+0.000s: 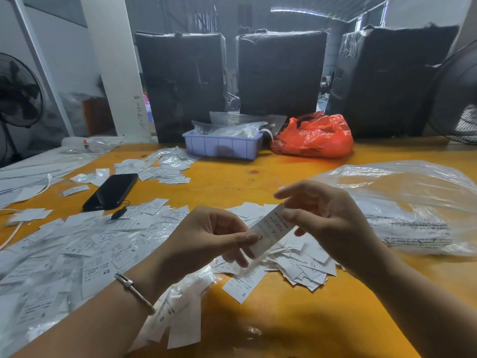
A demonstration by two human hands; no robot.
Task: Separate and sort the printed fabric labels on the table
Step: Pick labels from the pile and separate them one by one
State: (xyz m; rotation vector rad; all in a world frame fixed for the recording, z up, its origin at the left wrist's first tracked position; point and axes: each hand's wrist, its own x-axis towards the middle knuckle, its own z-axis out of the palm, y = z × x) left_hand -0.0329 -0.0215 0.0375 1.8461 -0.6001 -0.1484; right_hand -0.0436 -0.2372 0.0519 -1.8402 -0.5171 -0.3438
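Left hand: I see my left hand (pixel 206 235) held up over the table. Its thumb and fingers pinch the near end of one label.
Right hand: my right hand (pixel 327 218) pinches the far end of that label between thumb and fingers. The first finger sticks out to the left.
Held label: the white label (pixel 271 229) is a long strip, tilted, stretched between my two hands. It has a big letter L on it and small print I cannot read.
Big pile: a wide heap of white labels (pixel 77 251) lies on the left part of the table, under my left arm. I can read S and XS on some.
Small pile: a smaller heap of labels (pixel 302 267) sits just under my hands.
Far pile: more labels in shiny wrap (pixel 165 165) lie farther back, near the tray.
Table: the orange table (pixel 296 319) is bare wood close to me.
Phone: a black phone (pixel 111 191) lies on the table to the left, beside the big pile.
Clear bag: a big see-through bag (pixel 413 202) lies on the right with print on it.
Tray: a light purple tray (pixel 222 146) stands at the back with clear bags in it.
Red bag: a red plastic bag (pixel 313 135) sits just right of the tray.
Bracelet: a thin metal bracelet (pixel 134 290) is on my left wrist.
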